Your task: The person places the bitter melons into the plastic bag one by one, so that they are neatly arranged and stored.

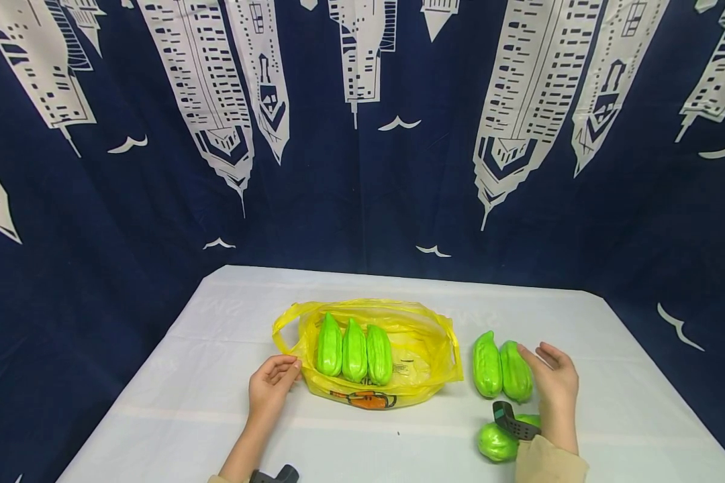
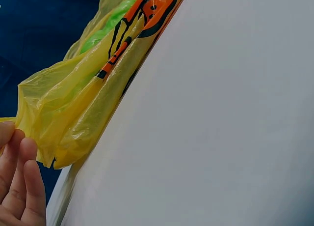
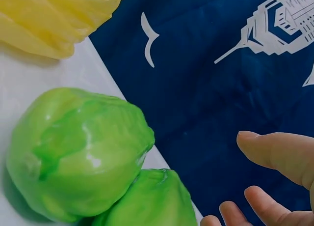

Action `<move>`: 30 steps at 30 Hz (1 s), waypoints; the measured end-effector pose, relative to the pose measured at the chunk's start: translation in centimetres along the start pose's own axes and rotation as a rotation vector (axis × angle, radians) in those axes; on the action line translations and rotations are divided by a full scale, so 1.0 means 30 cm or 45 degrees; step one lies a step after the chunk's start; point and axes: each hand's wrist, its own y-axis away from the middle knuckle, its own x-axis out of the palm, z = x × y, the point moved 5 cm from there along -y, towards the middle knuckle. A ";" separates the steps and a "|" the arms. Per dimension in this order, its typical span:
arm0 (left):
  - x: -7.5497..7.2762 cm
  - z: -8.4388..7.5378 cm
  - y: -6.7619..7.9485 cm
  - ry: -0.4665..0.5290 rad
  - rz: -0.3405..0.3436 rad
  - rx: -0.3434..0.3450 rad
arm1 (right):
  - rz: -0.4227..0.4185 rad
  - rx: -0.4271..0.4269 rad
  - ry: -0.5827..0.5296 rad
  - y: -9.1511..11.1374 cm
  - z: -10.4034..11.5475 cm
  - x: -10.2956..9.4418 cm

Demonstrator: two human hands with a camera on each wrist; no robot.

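A yellow plastic bag point(image 1: 419, 392) lies with its mouth spread wide and three green ridged gourds point(image 1: 354, 352) side by side in its left part. At the bag's left end, my left hand point(image 1: 272, 382) pinches the thin plastic between thumb and fingertips; the left wrist view shows the bag point(image 2: 73, 103) pulled into folds there. My right hand point(image 1: 556, 376) is beside a pair of similar gourds point(image 1: 487, 369), with thumb and fingers spread apart. In the right wrist view, that hand point(image 3: 279, 186) holds nothing, and a gap separates it from the nearer gourd point(image 3: 78, 152).
More green gourds point(image 1: 498, 443) lie near the front right, partly hidden behind the right wrist and its black strap camera point(image 1: 513, 422). A white cloth covers the table point(image 1: 175, 402). Behind it hangs a dark blue curtain point(image 1: 362, 194) printed with white buildings.
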 end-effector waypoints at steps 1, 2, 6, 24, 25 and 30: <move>0.000 0.000 0.000 0.000 -0.001 -0.002 | 0.002 0.004 -0.001 0.000 -0.003 0.001; 0.000 0.000 0.000 -0.001 -0.002 -0.003 | 0.004 0.007 0.000 -0.001 -0.006 0.002; 0.000 0.001 0.000 -0.001 0.000 -0.014 | 0.020 0.018 0.007 0.003 -0.007 0.006; 0.001 0.008 -0.001 -0.013 -0.006 -0.004 | 0.096 0.002 0.087 0.028 -0.006 0.014; 0.001 0.007 -0.001 -0.015 -0.007 -0.001 | 0.098 0.003 0.093 0.031 -0.003 0.014; 0.001 0.004 -0.001 -0.021 -0.006 0.025 | 0.130 0.017 0.105 0.092 0.064 0.011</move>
